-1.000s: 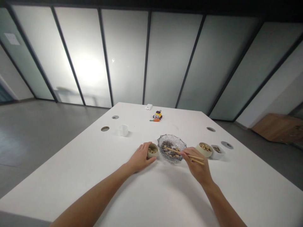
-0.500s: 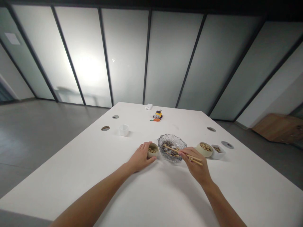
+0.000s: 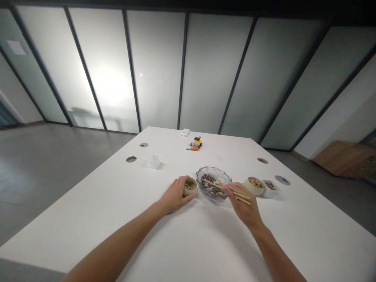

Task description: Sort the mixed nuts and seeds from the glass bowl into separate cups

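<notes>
My left hand [image 3: 174, 196] is wrapped round the side of a small beige cup [image 3: 194, 192] standing on the table, with pale nut-like pieces inside. Just right of it sits a scalloped clear glass bowl [image 3: 227, 179], holding dark round beads or seeds and some pale pieces. My right hand [image 3: 244, 203] grips a pair of wooden chopsticks [image 3: 216, 185] from the bowl's right side. Their tips reach over the dark pieces inside the bowl; whether they pinch anything is too small to tell.
Right of my right hand stand a second beige cup [image 3: 257, 191] of pale pieces and a white container [image 3: 272, 192] with brown ones. A translucent container [image 3: 154, 161] is at left. Farther back are an orange carrot-shaped item [image 3: 194, 149], a yellow toy vehicle [image 3: 196, 142] and a white device [image 3: 185, 132].
Almost nothing differs. My right hand and the chopsticks have shifted very slightly, while my left hand stays on the cup.
</notes>
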